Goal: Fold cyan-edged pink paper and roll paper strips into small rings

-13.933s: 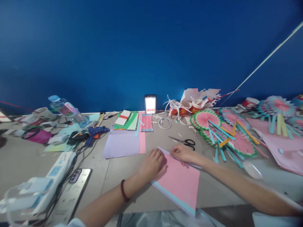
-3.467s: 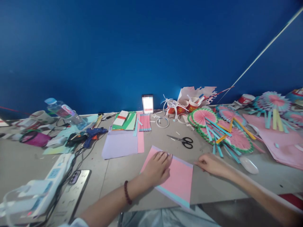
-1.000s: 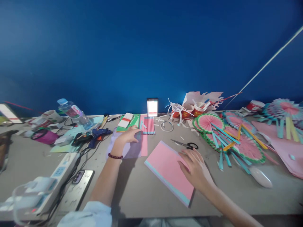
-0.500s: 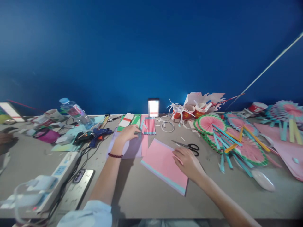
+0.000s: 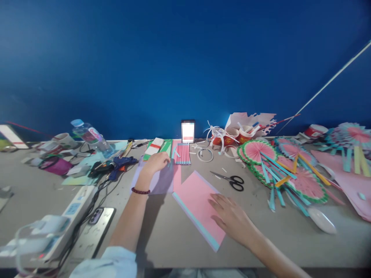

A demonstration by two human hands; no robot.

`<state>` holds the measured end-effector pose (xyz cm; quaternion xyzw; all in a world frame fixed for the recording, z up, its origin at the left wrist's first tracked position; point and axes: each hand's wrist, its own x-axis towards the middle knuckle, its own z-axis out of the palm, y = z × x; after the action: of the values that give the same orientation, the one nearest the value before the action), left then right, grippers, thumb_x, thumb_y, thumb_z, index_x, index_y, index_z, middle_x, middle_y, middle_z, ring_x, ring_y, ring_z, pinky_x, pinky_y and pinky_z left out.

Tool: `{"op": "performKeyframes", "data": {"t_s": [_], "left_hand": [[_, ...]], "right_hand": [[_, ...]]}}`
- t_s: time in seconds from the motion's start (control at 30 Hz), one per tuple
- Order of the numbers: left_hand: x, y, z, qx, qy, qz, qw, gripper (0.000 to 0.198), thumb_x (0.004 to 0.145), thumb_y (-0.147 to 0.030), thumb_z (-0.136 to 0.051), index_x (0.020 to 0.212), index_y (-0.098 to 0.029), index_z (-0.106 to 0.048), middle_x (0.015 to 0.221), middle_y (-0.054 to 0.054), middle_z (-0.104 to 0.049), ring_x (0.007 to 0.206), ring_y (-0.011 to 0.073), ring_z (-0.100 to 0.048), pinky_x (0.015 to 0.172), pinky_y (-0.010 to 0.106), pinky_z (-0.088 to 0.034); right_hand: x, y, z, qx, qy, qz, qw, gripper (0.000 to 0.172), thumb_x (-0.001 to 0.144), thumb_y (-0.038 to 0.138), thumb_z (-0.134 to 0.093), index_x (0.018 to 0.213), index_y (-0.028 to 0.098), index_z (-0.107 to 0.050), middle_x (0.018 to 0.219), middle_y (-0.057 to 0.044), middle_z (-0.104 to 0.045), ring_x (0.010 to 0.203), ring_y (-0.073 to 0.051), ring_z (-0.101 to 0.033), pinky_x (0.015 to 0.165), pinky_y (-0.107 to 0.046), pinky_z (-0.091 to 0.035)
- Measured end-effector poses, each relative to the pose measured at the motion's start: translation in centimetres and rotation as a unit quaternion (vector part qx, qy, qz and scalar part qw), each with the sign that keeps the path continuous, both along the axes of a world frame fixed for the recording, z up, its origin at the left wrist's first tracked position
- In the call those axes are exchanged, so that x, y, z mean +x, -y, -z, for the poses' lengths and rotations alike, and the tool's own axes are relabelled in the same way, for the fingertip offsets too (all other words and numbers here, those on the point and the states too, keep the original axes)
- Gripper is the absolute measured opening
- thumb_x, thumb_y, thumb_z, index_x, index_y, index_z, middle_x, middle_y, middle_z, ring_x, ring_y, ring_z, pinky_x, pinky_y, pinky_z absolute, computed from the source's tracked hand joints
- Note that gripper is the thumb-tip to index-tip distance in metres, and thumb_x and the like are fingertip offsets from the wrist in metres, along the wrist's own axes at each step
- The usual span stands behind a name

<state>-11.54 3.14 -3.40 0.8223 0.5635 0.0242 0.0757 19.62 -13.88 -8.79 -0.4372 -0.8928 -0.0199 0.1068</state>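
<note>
My left hand, fingers bent down and drawn together, is over purple paper. Its fingertips are turned away, so whatever they hold, if anything, is hidden. Just right of them lies a pleated pink and blue paper piece, on a long pink strip. My right hand lies flat with its fingers spread on the right side of a pink sheet, which has a light blue band along its lower left edge. Black-handled scissors rest beyond that hand, apart from it.
Finished paper fans and a white spoon lie to the right. Red cups and a small screen stand by the blue wall. At left are a bottle, glue gun, power strip and phone.
The pink sheet has turned clockwise and its lower corner has come nearer, with my right hand moving down on it, away from the scissors. My left hand has barely moved; its fingers look more curled.
</note>
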Motion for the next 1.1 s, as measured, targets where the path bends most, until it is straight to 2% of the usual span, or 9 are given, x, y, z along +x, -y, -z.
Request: {"op": "performKeyframes", "data": {"t_s": [0.17, 0.27, 0.4, 0.6, 0.77, 0.93, 1.1], "left_hand": [[-0.3, 0.0, 0.0, 0.007, -0.028, -0.012, 1.0, 0.024, 0.08, -0.01, -0.052, 0.081, -0.019, -0.074, 0.1, 0.009, -0.068, 0.088, 0.0246, -0.063, 0.077, 0.033, -0.044], [-0.2, 0.1, -0.2, 0.005, -0.041, 0.002, 0.999, 0.013, 0.078, -0.02, -0.062, 0.083, -0.02, -0.074, 0.1, 0.007, -0.066, 0.088, 0.0232, -0.063, 0.079, 0.032, -0.044], [0.0, 0.0, -0.2, -0.001, -0.058, 0.016, 0.998, 0.011, 0.076, -0.026, -0.068, 0.085, -0.022, -0.074, 0.102, 0.005, -0.065, 0.086, 0.0213, -0.063, 0.075, 0.029, -0.045], [0.0, -0.1, 0.3, -0.001, -0.061, 0.022, 0.998, 0.01, 0.077, -0.023, -0.065, 0.081, -0.022, -0.074, 0.1, 0.006, -0.065, 0.086, 0.0218, -0.064, 0.074, 0.03, -0.044], [0.2, 0.0, 0.4, 0.002, -0.069, 0.012, 0.998, 0.017, 0.079, -0.016, -0.056, 0.074, -0.019, -0.072, 0.099, 0.007, -0.065, 0.082, 0.0197, -0.064, 0.071, 0.029, -0.044], [0.7, 0.0, 0.7, 0.008, -0.078, 0.01, 0.997, 0.018, 0.074, -0.009, -0.053, 0.069, -0.018, -0.068, 0.092, 0.008, -0.065, 0.08, 0.0202, -0.063, 0.069, 0.029, -0.043], [0.9, 0.0, 0.9, 0.023, -0.081, 0.008, 0.996, 0.019, 0.073, -0.007, -0.051, 0.073, -0.017, -0.067, 0.089, 0.009, -0.064, 0.079, 0.0222, -0.064, 0.069, 0.031, -0.043]], "right_hand": [[-1.2, 0.9, 0.0, -0.021, 0.012, 0.023, 0.999, 0.034, 0.085, 0.028, -0.056, 0.117, 0.019, -0.065, 0.125, -0.008, -0.065, 0.108, -0.025, -0.061, 0.083, -0.035, -0.052], [-1.9, 1.5, 0.4, -0.026, 0.026, 0.063, 0.997, 0.039, 0.086, 0.033, -0.056, 0.122, 0.02, -0.063, 0.127, -0.01, -0.063, 0.111, -0.026, -0.059, 0.085, -0.036, -0.05], [-2.7, 2.2, 0.8, -0.017, 0.042, 0.092, 0.995, 0.044, 0.088, 0.038, -0.055, 0.128, 0.023, -0.059, 0.13, -0.009, -0.062, 0.112, -0.027, -0.058, 0.084, -0.036, -0.048], [-3.2, 2.7, 1.6, 0.003, 0.031, 0.107, 0.994, 0.044, 0.09, 0.043, -0.051, 0.128, 0.022, -0.06, 0.133, -0.009, -0.06, 0.111, -0.029, -0.058, 0.084, -0.039, -0.047], [-3.7, 3.6, 2.3, 0.012, 0.009, 0.131, 0.991, 0.044, 0.091, 0.044, -0.048, 0.128, 0.023, -0.059, 0.132, -0.01, -0.06, 0.111, -0.029, -0.058, 0.084, -0.04, -0.046], [-3.8, 4.1, 2.5, 0.021, 0.002, 0.131, 0.991, 0.045, 0.09, 0.046, -0.05, 0.128, 0.023, -0.059, 0.131, -0.009, -0.061, 0.109, -0.029, -0.058, 0.085, -0.041, -0.045], [-3.9, 4.2, 2.4, 0.032, 0.004, 0.117, 0.993, 0.047, 0.087, 0.045, -0.056, 0.125, 0.017, -0.062, 0.123, -0.012, -0.066, 0.106, -0.029, -0.059, 0.086, -0.041, -0.046]]}}
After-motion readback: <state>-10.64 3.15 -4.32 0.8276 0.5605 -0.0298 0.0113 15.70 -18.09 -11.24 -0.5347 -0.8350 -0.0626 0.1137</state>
